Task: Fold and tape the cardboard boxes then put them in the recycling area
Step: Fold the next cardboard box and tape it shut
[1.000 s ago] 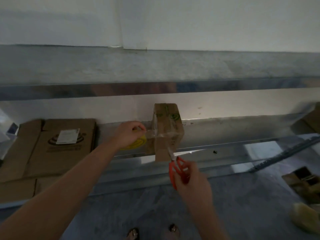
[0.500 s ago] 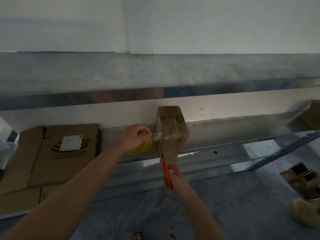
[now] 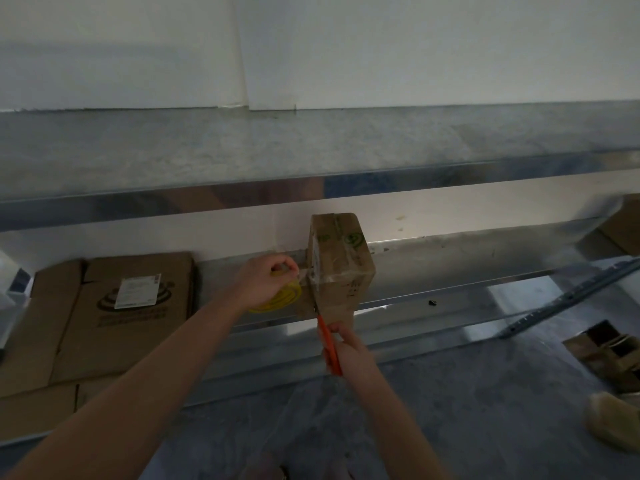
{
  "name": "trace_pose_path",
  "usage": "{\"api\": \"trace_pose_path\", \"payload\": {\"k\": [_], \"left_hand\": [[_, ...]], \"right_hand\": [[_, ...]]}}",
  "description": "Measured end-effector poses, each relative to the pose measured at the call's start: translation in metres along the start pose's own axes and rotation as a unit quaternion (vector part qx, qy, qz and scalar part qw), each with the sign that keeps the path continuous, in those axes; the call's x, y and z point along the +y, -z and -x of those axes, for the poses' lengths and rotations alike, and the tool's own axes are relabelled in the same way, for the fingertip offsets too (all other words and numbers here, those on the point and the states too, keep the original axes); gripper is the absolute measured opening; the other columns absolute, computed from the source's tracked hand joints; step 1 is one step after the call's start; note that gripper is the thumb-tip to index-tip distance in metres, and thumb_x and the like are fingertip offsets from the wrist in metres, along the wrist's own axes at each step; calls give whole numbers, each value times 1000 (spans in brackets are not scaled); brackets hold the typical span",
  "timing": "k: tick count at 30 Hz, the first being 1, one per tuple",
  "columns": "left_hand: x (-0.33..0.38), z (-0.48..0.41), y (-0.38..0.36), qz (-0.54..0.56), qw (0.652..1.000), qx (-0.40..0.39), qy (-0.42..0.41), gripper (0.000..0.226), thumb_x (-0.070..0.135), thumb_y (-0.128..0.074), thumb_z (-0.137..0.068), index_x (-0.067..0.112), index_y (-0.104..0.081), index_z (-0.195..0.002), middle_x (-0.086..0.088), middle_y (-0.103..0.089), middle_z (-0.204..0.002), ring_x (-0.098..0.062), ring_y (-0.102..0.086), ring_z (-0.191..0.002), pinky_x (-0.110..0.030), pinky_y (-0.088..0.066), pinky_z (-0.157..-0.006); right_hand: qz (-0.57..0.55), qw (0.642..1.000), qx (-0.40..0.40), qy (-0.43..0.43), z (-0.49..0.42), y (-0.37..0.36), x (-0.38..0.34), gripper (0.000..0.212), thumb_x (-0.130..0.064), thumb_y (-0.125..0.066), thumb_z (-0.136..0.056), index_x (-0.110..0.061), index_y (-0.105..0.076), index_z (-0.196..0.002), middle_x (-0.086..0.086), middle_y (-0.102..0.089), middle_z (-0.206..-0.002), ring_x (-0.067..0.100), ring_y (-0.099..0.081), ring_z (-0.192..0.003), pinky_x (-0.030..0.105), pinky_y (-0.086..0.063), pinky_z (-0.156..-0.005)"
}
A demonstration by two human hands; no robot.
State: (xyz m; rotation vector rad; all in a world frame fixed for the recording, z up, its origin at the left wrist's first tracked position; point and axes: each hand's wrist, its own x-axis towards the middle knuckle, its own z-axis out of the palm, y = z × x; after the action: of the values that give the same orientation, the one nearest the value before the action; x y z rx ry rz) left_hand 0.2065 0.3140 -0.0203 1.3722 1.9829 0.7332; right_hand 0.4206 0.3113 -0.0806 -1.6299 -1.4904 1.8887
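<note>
Scissors (image 3: 329, 344) gripped in the right hand (image 3: 349, 351), fingers curled tight round the orange handles, handles pointing down to the floor, blades up at the lower left edge of the small cardboard box (image 3: 341, 261). Blades open or closed: impossible to tell, too small and too dark. Right forearm coming up from the bottom middle, wrist a little bent toward the box.

Left arm long and nearly straight from the lower left corner. Left hand (image 3: 263, 285) knuckles up, fingers and thumb curled round a yellow tape roll (image 3: 284, 297), just beside the left face of the box. Short strip of clear tape (image 3: 306, 273) stretched from roll to box, just above the blades.

Box on end on the lower metal shelf (image 3: 450, 265), at its front lip, with clear tape round the middle and up the left side.

Green round logo and some green print on the upper part of the box, not readable. On the flattened cartons (image 3: 131, 341) at the left end of the shelf, a dark round logo with lines of writing under it, too blurred to read, and a white label (image 3: 138, 292) with very small print, not readable.

Above, an upper metal shelf (image 3: 311, 188) and a white wall. At the far right, another brown carton (image 3: 623, 226) and a perforated metal rail (image 3: 571, 299) lying slanted. On the grey floor at right, a brown open thing (image 3: 602, 355) and a pale beige thing (image 3: 613, 424), both unclear
</note>
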Motion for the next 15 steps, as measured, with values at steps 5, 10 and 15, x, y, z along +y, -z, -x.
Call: {"api": "trace_pose_path", "payload": {"k": [5,10,15], "left_hand": [[0,3,0,5,1000,-8,-6,10,34,-57,-93,42,-61,-88,17,-58,-97,-5,-53,-92,-25,-38,-72],[-1,3,-1,4,1000,-14,-5,7,35,-55,-95,38,-61,-97,10,-59,-103,-11,-53,-95,-30,-43,-77],[-2,-1,1,1,1000,10,-18,8,33,-56,-94,39,-61,-92,19,-56,-93,-1,-50,-87,-25,-38,-70]], "right_hand": [[23,999,10,21,-3,0,1,20,-17,-56,-93,-32,-64,-83,-1,-56,-66,13,-52,-58,21,-42,-49],[81,995,41,32,-6,7,0,17,-23,-50,-93,-33,-60,-83,0,-60,-71,16,-57,-65,29,-46,-61],[310,946,62,77,-8,17,2,39,-62,-48,-88,-33,-52,-114,0,-69,-99,25,-66,-95,32,-48,-80]]}}
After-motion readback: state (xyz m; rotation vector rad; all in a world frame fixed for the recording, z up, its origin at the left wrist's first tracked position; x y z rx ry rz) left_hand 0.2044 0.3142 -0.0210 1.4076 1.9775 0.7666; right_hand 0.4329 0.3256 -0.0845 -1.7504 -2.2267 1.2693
